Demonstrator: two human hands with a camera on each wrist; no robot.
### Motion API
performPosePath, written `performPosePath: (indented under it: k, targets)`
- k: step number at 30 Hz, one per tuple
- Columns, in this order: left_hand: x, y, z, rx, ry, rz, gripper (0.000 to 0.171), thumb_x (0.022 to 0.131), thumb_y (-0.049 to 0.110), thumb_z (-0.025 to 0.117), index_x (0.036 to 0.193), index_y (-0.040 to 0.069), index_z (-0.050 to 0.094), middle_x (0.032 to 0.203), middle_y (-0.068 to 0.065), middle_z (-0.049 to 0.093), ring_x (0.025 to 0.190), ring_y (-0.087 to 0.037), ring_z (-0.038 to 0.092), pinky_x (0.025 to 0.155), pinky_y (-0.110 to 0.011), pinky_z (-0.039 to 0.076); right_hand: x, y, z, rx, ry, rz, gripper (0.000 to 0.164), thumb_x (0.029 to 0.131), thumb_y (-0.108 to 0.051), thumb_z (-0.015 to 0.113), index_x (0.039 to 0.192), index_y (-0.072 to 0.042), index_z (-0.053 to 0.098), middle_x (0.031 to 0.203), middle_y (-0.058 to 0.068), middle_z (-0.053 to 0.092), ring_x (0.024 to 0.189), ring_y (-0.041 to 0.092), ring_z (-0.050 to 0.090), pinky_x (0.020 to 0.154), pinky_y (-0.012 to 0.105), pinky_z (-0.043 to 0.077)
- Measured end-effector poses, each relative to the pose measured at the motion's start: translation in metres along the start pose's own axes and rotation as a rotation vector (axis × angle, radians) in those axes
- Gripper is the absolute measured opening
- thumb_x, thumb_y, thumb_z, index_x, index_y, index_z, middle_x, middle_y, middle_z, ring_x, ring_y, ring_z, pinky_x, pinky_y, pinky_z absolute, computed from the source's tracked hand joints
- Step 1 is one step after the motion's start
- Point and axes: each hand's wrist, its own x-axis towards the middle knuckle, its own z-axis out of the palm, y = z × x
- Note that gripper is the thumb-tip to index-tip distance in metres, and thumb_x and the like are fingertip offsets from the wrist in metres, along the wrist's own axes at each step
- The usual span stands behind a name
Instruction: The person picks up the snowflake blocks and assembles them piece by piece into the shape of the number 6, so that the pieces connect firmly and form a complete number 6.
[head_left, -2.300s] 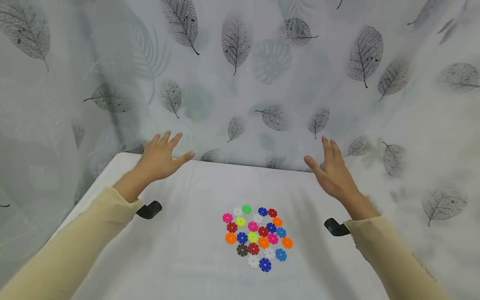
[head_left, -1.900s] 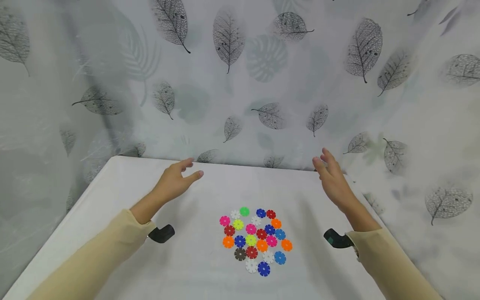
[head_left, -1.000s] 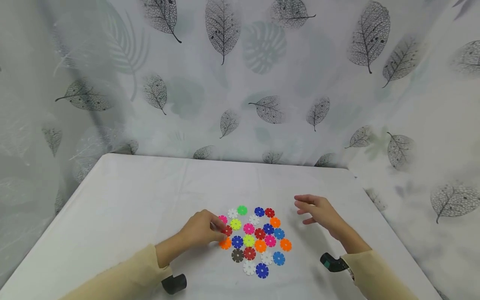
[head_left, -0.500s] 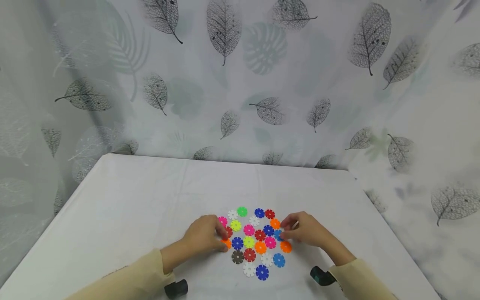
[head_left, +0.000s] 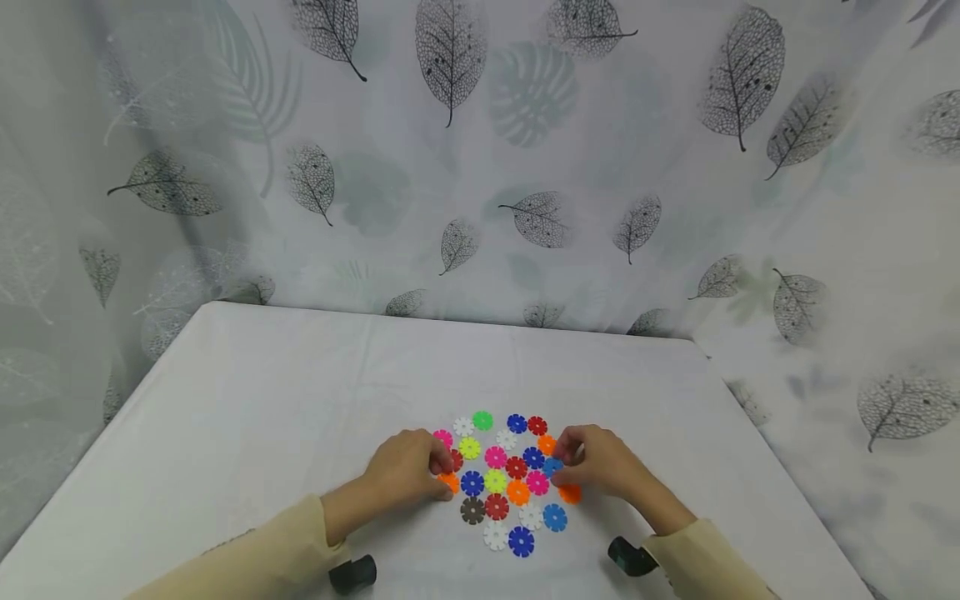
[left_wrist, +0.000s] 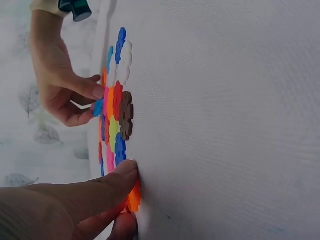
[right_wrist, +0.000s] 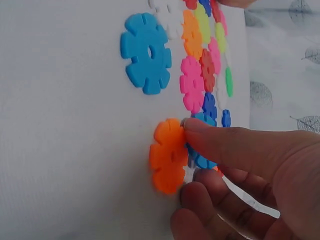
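Observation:
Toothed plastic snowflake discs lie spread on the white table (head_left: 300, 375), each with a centre hole. At the cluster's left edge in the head view, my left hand (head_left: 401, 471) has its thumb and fingers on either side of an orange disc (left_wrist: 134, 197). A red disc (head_left: 456, 460) is by its fingertips. My right hand (head_left: 603, 462) pinches a light blue disc (left_wrist: 98, 107) between thumb and finger at the right side. Another orange disc (right_wrist: 169, 156) lies just beside the right thumb. The fingers partly hide the pinched discs.
Between the hands lie pink (head_left: 496, 457), yellow (head_left: 495, 481), dark blue (head_left: 521, 542), white (head_left: 495, 535) and brown (head_left: 472, 510) discs. A green disc (head_left: 482, 420) is at the back. Behind the table hangs a leaf-print curtain (head_left: 420, 183). Black wrist devices (head_left: 352, 574) stick out below both sleeves.
Both hands, earlier raised over the table's far side, have come down to the discs, the left first. The right hand has since moved left onto the light blue disc and pinches it.

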Motion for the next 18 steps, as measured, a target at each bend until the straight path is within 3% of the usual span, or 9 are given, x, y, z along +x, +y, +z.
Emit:
performPosePath:
  k: [6, 14, 18]
  targets:
    - [0.0, 0.005, 0.0, 0.023, -0.009, -0.029, 0.023, 0.069, 0.018, 0.094, 0.075, 0.017, 0.071, 0.072, 0.009, 0.058, 0.07, -0.013, 0.052, 0.065, -0.032, 0.046, -0.003, 0.0, 0.003, 0.031, 0.03, -0.027, 0.034, 0.07, -0.015, 0.094, 0.089, -0.017, 0.065, 0.081, -0.002, 0.06, 0.075, 0.017, 0.059, 0.065, 0.031, 0.055]
    - [-0.003, 0.007, -0.001, -0.022, 0.005, -0.062, 0.029, 0.068, 0.011, 0.093, 0.091, 0.011, 0.075, 0.077, 0.007, 0.063, 0.072, -0.012, 0.055, 0.069, -0.034, 0.048, -0.006, -0.008, 0.006, 0.03, 0.059, -0.106, 0.028, 0.076, -0.018, 0.091, 0.089, -0.017, 0.066, 0.079, -0.005, 0.06, 0.073, 0.015, 0.059, 0.063, 0.027, 0.054]
    - [-0.001, 0.009, -0.003, -0.023, 0.005, -0.078, 0.029, 0.067, 0.009, 0.093, 0.09, 0.01, 0.076, 0.077, 0.006, 0.064, 0.072, -0.012, 0.055, 0.069, -0.033, 0.048, -0.008, -0.012, 0.006, 0.024, 0.065, -0.151, 0.027, 0.078, -0.019, 0.09, 0.089, -0.017, 0.066, 0.079, -0.006, 0.06, 0.074, 0.014, 0.059, 0.062, 0.027, 0.053]
